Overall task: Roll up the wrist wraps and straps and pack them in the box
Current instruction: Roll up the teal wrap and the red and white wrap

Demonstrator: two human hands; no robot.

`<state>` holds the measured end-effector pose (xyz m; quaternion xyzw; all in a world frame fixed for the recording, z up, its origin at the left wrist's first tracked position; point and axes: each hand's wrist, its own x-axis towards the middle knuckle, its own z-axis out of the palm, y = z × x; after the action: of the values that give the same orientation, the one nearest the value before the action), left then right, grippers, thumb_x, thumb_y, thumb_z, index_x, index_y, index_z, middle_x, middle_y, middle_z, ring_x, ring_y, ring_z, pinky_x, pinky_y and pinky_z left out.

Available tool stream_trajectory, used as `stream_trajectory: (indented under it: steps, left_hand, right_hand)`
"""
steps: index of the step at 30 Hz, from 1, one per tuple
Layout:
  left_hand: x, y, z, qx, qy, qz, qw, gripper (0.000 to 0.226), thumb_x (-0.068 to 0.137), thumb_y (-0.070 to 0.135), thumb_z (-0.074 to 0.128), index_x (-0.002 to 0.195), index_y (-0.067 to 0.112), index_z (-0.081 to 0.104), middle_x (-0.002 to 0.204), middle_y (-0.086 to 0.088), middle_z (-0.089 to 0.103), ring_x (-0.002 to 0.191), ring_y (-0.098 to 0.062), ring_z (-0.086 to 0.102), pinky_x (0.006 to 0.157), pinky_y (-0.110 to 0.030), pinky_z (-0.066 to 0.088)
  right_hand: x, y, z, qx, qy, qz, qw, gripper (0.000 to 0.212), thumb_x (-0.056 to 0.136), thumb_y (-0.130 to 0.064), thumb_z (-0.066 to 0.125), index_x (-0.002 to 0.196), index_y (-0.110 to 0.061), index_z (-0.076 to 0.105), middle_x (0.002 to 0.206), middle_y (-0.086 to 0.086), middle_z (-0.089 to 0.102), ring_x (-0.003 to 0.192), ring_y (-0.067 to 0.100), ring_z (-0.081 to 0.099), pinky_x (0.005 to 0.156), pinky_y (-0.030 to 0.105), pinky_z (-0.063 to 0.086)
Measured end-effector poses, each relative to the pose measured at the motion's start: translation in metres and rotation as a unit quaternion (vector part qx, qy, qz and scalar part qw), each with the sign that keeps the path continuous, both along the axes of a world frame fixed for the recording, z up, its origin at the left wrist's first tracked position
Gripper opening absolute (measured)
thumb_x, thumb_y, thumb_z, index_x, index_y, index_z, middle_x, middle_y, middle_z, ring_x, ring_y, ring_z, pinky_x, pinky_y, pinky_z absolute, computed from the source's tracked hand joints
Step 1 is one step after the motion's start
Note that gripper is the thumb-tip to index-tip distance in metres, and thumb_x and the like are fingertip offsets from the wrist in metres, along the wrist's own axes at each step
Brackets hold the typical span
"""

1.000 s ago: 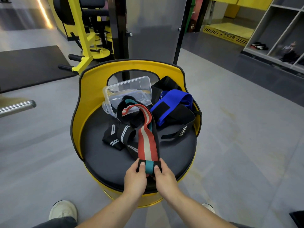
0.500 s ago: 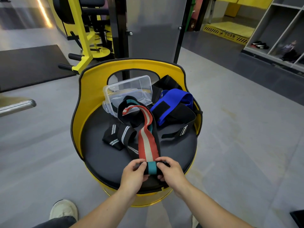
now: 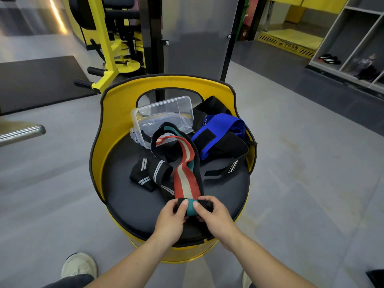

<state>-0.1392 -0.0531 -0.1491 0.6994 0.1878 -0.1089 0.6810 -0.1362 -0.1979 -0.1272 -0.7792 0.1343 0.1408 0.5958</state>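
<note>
Two hands now curl over the near end of the red, white and teal striped elastic wrap; a second ago they pinched it flat. Left hand and right hand grip a first small roll, the clear plastic box lying beyond them.

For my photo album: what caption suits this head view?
Both hands, left hand and right hand, roll the red, white and teal striped wrist wrap near a clear plastic box.
</note>
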Motion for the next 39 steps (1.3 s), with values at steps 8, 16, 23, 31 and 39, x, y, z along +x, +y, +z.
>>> stream_trajectory:
  steps: [8,16,23,31,39]
  left_hand:
    - [0.011,-0.003,0.013,-0.095,0.008,0.014,0.995,0.014,0.103,0.021,0.063,0.117,0.020,0.065,0.117,-0.003,0.072,0.107,-0.018,0.072,0.096,-0.038,0.060]
    - [0.020,0.008,0.010,-0.101,0.017,0.060,0.993,0.023,0.104,0.014,0.060,0.124,0.023,0.056,0.131,-0.008,0.062,0.110,-0.024,0.068,0.088,-0.043,0.062]
    - [0.023,0.012,0.008,-0.098,0.045,-0.008,0.994,0.060,0.106,0.019,0.057,0.160,0.027,0.032,0.145,-0.001,0.058,0.116,-0.017,0.066,0.097,-0.041,0.060]
    - [0.031,0.017,-0.019,-0.056,0.040,-0.036,0.997,0.074,0.081,0.051,0.068,0.150,0.049,0.042,0.143,0.017,0.062,0.129,-0.012,0.061,0.111,-0.045,0.050]
    - [0.034,0.022,0.002,-0.064,0.023,-0.023,0.997,0.065,0.099,0.033,0.066,0.157,0.039,0.038,0.144,0.010,0.060,0.124,-0.013,0.064,0.106,-0.044,0.054]
  right_hand:
    - [0.009,0.007,0.004,-0.031,-0.004,-0.022,0.999,0.034,0.092,-0.055,0.067,0.109,-0.028,0.055,0.098,-0.002,0.070,0.077,0.014,0.067,0.076,0.038,0.062]
    - [0.052,-0.003,0.019,-0.135,-0.054,-0.051,0.988,0.055,0.093,-0.061,0.060,0.132,-0.022,0.053,0.102,-0.011,0.065,0.094,0.004,0.062,0.084,0.029,0.048]
    - [0.132,0.017,0.029,-0.189,-0.059,0.001,0.980,0.047,0.097,-0.039,0.063,0.135,-0.014,0.049,0.092,-0.006,0.064,0.094,0.017,0.060,0.083,0.028,0.044]
    - [0.170,0.023,0.015,-0.214,-0.071,-0.030,0.974,0.022,0.095,-0.021,0.068,0.116,-0.018,0.063,0.088,0.001,0.069,0.084,0.014,0.064,0.074,0.025,0.045]
    - [0.166,0.020,0.029,-0.129,-0.139,-0.117,0.975,0.011,0.099,-0.017,0.062,0.106,-0.025,0.059,0.083,0.000,0.066,0.073,0.014,0.061,0.071,0.032,0.053]
